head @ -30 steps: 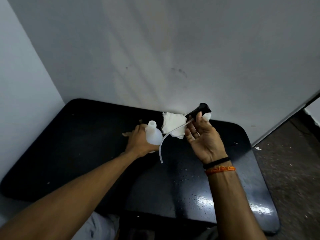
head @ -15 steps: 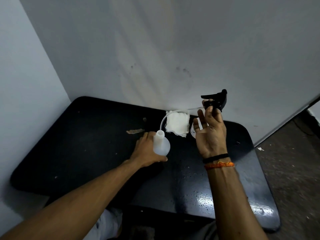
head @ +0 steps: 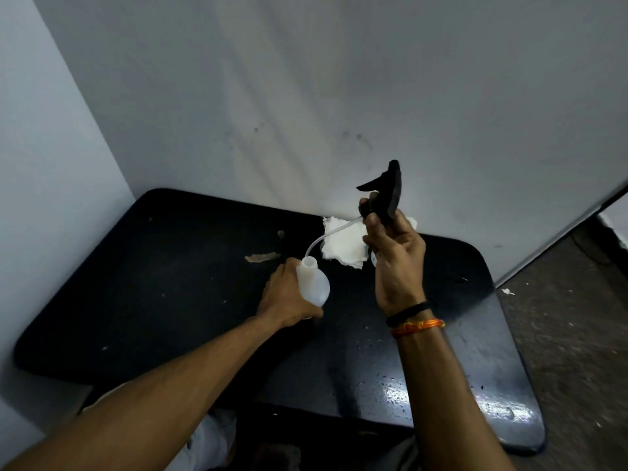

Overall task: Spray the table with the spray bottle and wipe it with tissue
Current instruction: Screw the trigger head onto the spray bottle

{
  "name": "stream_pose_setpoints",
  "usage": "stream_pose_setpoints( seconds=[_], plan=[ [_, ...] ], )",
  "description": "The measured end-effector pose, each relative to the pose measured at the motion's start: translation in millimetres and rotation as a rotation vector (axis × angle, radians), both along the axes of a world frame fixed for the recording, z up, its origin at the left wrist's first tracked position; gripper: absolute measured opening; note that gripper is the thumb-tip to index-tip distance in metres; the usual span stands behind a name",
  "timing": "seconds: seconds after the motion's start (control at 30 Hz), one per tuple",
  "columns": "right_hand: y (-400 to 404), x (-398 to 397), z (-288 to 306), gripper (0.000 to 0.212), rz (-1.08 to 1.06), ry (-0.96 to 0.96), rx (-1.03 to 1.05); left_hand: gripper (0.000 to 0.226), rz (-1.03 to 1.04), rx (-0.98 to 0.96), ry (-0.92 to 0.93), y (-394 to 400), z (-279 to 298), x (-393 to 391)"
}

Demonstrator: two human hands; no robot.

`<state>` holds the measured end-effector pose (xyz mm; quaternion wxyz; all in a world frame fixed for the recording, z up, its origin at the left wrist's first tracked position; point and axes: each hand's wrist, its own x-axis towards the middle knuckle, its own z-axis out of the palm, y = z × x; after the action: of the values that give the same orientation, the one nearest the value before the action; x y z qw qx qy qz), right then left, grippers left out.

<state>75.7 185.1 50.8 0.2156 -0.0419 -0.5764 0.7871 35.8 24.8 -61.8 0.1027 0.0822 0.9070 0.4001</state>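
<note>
Near the table (head: 142, 300) centre, the left hand (head: 289, 295) clamps the bottle (head: 314, 283); the right hand (head: 394, 256) grips the spray head (head: 385, 193), its tube (head: 326, 237) entering the neck. Lower vertically, then screw down. Tissue (head: 345, 246) lies at the far edge.

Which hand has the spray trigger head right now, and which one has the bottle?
The right hand, the one with wrist bands, holds the black trigger head raised above the table. The left hand grips the white bottle on the black table.
</note>
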Motion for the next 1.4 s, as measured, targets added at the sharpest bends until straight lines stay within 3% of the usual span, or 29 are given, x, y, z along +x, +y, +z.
stream_pose_setpoints(
  seconds=[0.23,0.37,0.7,1.03,1.27,1.4],
  plan=[
    [-8.6,-3.8,-12.2,0.036,0.055,-0.045,0.381,0.086,-0.051,-0.006,-0.029,4.8,18.9,-0.6],
    [-9.5,-4.7,-14.3,0.033,0.109,-0.077,0.467,0.088,-0.107,0.068,-0.039,6.9,38.0,1.4],
    [-7.4,1.6,-1.8,0.027,0.19,-0.033,0.34,0.095,-0.173,0.142,-0.024,-1.8,64.5,8.2],
    [3.4,6.5,15.9,0.027,0.187,0.046,0.019,0.1,-0.188,0.407,-0.093,5.2,86.7,8.4],
    [6.8,8.2,17.8,0.034,0.12,0.051,0.036,0.075,-0.258,0.498,-0.172,11.3,96.0,12.9],
    [7.0,9.0,17.9,0.028,0.117,0.069,0.06,0.074,-0.264,0.514,-0.186,13.1,99.1,12.4]
  ],
)
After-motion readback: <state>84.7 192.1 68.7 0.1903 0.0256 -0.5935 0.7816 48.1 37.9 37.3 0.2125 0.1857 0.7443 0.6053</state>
